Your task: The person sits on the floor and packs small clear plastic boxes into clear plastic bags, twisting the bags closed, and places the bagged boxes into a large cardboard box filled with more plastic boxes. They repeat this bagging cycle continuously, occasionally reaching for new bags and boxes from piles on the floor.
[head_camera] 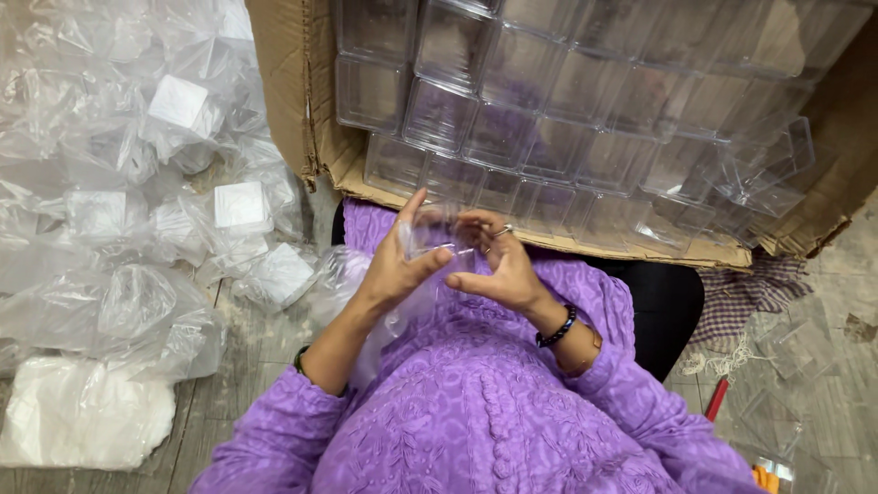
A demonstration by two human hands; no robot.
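Note:
My left hand [400,265] and my right hand [498,270] meet in front of my purple dress, both closed around a small clear plastic box [437,233] wrapped in a thin clear plastic bag [402,311]. The bag's loose end hangs down below my left palm. Fingers cover most of the box, so its lid is hard to make out. My right wrist wears a black bead bracelet [557,326].
A cardboard carton [283,82] lying open just beyond my hands is packed with several clear plastic boxes [549,101]. To the left lies a heap of bagged clear boxes with white inserts [242,206]. Loose clear boxes [796,348] and a checked cloth [745,297] lie right.

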